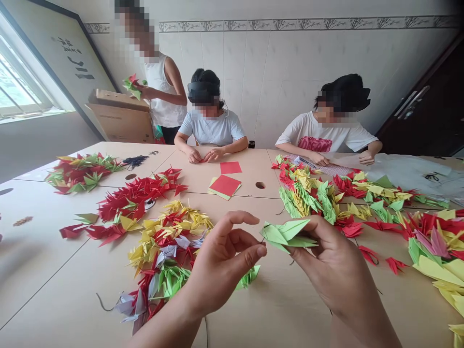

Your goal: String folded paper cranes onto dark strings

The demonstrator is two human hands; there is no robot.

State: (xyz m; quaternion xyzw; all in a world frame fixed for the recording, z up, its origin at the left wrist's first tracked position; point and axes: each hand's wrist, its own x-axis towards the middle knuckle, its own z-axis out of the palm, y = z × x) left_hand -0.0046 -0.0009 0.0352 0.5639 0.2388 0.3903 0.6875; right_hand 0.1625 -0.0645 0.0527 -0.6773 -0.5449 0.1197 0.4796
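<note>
My right hand [333, 266] grips a light-green folded paper crane [286, 234] between thumb and fingers, in front of me above the table. Just to its left, my left hand [224, 266] is closed in a pinch, with the index finger arched above. At its thumb tip a thin dark thread [263, 240] meets the crane's left end. Beneath my hands, partly hidden by the left one, lies another green folded piece [249, 277]. Left of my left hand winds a string of yellow, red, lilac and green paper cranes [168, 227].
Red cranes [137, 193] and a mixed pile [85, 171] lie at left. More garlands [308, 188] cover the right side. Square paper sheets [224, 186] lie mid-table near a hole [260, 185]. Two seated people work opposite; another stands by a cardboard box [121, 121].
</note>
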